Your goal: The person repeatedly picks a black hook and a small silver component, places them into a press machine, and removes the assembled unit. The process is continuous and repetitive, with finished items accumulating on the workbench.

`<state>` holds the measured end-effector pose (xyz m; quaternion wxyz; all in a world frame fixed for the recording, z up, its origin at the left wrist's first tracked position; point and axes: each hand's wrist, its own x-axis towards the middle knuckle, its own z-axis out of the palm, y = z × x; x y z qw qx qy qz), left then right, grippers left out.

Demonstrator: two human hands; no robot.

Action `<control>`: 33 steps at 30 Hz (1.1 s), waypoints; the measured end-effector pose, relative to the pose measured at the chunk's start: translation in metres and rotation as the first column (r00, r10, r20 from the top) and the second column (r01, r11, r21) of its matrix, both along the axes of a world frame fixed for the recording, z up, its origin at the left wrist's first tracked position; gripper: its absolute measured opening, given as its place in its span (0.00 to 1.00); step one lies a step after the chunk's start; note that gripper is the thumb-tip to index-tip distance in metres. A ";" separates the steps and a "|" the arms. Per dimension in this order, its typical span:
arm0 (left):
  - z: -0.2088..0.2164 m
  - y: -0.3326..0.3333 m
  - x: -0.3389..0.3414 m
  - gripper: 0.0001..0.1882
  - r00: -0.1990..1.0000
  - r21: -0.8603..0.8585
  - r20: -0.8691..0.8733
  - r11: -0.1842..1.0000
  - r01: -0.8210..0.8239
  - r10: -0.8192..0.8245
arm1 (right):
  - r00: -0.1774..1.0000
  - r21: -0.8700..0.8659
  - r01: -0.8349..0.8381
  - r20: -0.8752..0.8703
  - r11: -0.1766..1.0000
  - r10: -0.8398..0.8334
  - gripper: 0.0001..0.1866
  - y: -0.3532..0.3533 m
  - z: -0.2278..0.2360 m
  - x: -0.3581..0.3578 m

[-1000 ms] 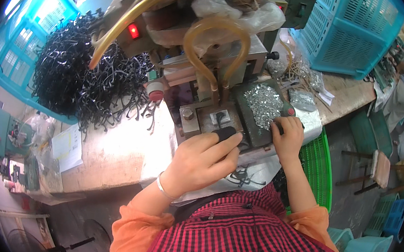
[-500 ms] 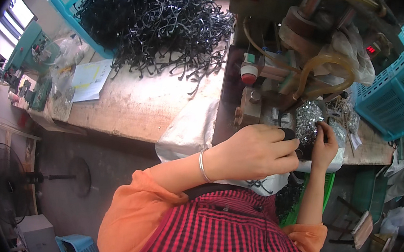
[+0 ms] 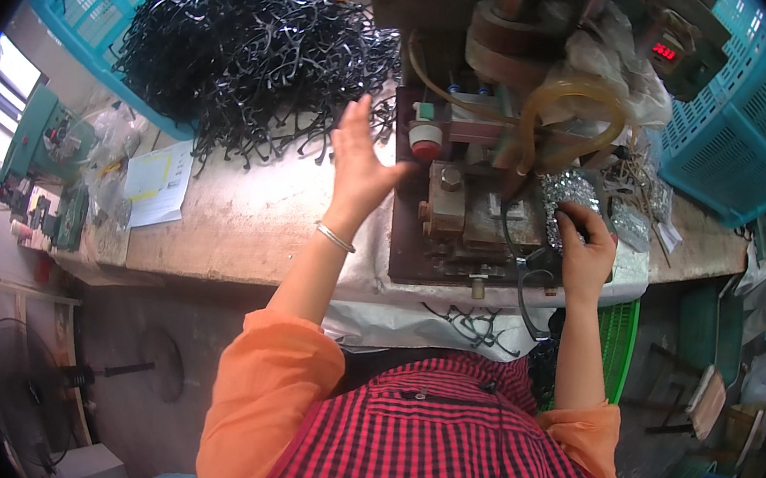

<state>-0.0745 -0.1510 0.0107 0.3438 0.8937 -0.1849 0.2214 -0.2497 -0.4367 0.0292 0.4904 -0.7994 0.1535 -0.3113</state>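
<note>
My left hand (image 3: 359,175) is raised with its fingers stretched out, left of the press. It is at the right edge of a big pile of thin black curved plastic pieces (image 3: 243,53) and holds nothing visible. My right hand (image 3: 586,253) has bent fingers pinched together over a heap of small shiny metal bits (image 3: 572,193); whatever they hold is too small to make out. A black curved piece like a glasses frame (image 3: 522,293) rests at the press bed (image 3: 503,224), hanging over its front edge, just left of my right hand.
A red push button (image 3: 426,142) sits on the press, left of its hoses (image 3: 618,124). Blue baskets (image 3: 730,137) stand behind at right and left. Paper (image 3: 158,183) lies on the table. Several black pieces (image 3: 467,326) lie on white sheeting. A fan (image 3: 26,387) stands lower left.
My left hand has left the press front, moving up and left and opening out. The black piece at the press bed now shows. My right hand stays by the metal bits; the view has shifted.
</note>
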 end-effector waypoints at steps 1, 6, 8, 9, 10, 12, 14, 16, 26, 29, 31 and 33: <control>0.009 0.002 -0.001 0.49 0.996 -0.090 0.086 0.996 -0.025 0.033 | 0.999 -0.032 0.033 0.007 0.999 -0.033 0.07 -0.005 -0.002 -0.006; 0.019 0.067 0.009 0.12 0.966 -0.111 0.159 0.976 -0.189 0.205 | 0.988 0.054 0.147 -0.045 0.988 -0.145 0.08 -0.029 -0.009 -0.066; 0.001 0.067 0.022 0.10 0.987 -0.034 -0.135 0.995 -0.090 0.085 | 0.994 0.064 0.090 -0.061 0.994 -0.086 0.08 -0.025 -0.002 -0.070; -0.018 0.065 0.031 0.13 0.981 0.063 -0.187 0.997 -0.045 0.056 | 0.998 0.079 0.024 -0.058 0.997 -0.019 0.09 -0.013 0.012 -0.066; -0.037 0.063 0.038 0.15 0.964 0.223 -0.242 0.973 -0.059 0.114 | 0.998 0.096 -0.045 -0.050 0.994 0.050 0.09 0.000 0.027 -0.059; -0.045 0.044 0.043 0.18 0.929 0.384 -0.293 0.918 -0.101 0.226 | 0.979 0.060 -0.205 -0.001 0.977 0.205 0.09 0.015 0.053 -0.040; -0.038 0.041 0.039 0.20 0.896 0.446 -0.319 0.883 -0.146 0.309 | 0.968 0.105 -0.251 0.043 0.962 0.247 0.12 0.029 0.070 -0.015; -0.050 0.062 0.049 0.20 0.904 0.454 -0.355 0.889 -0.053 0.236 | 0.954 0.121 -0.291 0.107 0.949 0.279 0.17 0.035 0.069 0.012; -0.045 0.096 0.024 0.14 0.999 0.468 -0.030 0.884 -0.025 0.044 | 0.935 0.442 -0.351 0.124 0.825 0.331 0.28 0.060 0.066 0.021; -0.042 0.081 0.028 0.13 0.984 0.559 -0.134 0.829 -0.022 0.116 | 0.915 0.612 -0.404 0.279 0.680 0.292 0.28 0.073 0.081 0.018; -0.041 0.078 0.038 0.13 0.971 0.659 -0.175 0.752 -0.006 0.161 | 0.917 0.631 -0.397 0.298 0.667 0.265 0.28 0.076 0.079 0.016; -0.037 0.093 0.060 0.16 0.944 0.728 -0.283 0.679 0.096 0.171 | 0.922 0.675 -0.385 0.319 0.630 0.222 0.28 0.083 0.089 0.008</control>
